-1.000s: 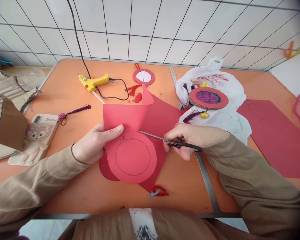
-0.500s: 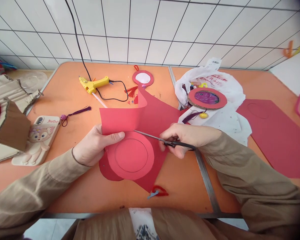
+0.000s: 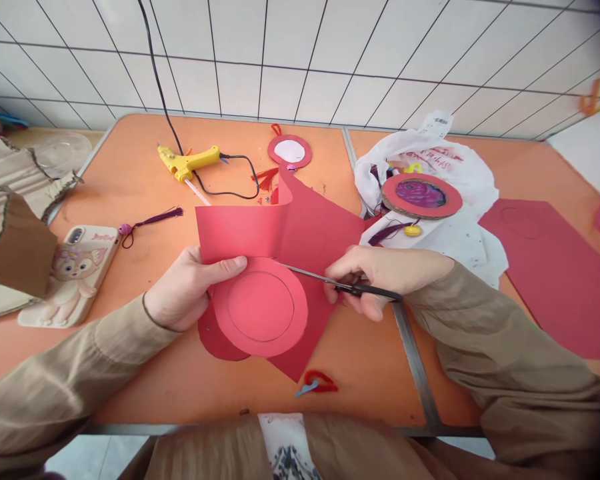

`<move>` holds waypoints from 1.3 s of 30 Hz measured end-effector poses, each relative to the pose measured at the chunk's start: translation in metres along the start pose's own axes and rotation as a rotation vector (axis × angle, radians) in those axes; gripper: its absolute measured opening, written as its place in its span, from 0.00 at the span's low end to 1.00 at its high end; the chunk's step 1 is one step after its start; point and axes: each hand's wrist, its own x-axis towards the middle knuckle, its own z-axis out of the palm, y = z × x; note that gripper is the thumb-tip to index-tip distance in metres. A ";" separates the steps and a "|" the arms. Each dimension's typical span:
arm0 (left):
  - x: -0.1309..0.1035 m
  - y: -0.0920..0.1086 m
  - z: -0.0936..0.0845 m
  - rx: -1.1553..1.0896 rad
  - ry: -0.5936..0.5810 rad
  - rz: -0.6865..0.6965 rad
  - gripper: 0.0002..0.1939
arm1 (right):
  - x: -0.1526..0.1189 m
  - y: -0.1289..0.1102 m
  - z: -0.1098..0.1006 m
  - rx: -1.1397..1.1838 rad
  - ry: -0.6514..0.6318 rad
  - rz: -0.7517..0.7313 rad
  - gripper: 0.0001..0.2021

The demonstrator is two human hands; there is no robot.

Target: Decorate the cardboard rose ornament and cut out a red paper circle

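My left hand [image 3: 193,287] pinches a sheet of red paper [image 3: 245,230] at its left side, thumb on top. A disc [image 3: 261,307] with a smaller circle drawn inside is cut most of the way round in this sheet, and its upper edge lies under my thumb. My right hand [image 3: 375,277] is closed around the black handles of the scissors [image 3: 313,275]. Their blades point left along the disc's upper right edge, against the paper. Behind the disc the rest of the sheet curls up and spreads right.
A yellow glue gun [image 3: 190,162] with a cord lies behind on the left, near a purple tassel [image 3: 153,220] and a phone [image 3: 73,277]. Cardboard [image 3: 20,240] is far left. On the right are a white plastic bag [image 3: 480,180], a framed red disc [image 3: 423,195] and more red paper [image 3: 555,267].
The scissors have shifted slightly right from the paper's cut edge, and my right hand with them. My left hand keeps its pinch; the whole view has shifted a little.
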 end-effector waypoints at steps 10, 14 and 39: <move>-0.002 -0.002 -0.001 -0.011 -0.061 -0.035 0.10 | 0.005 -0.006 -0.001 -0.014 0.008 -0.017 0.27; -0.003 -0.003 0.000 -0.005 -0.085 -0.032 0.10 | 0.009 -0.008 -0.002 -0.024 -0.001 -0.010 0.27; -0.005 -0.007 0.001 0.026 -0.096 -0.020 0.10 | 0.015 -0.004 0.002 -0.081 0.044 -0.121 0.24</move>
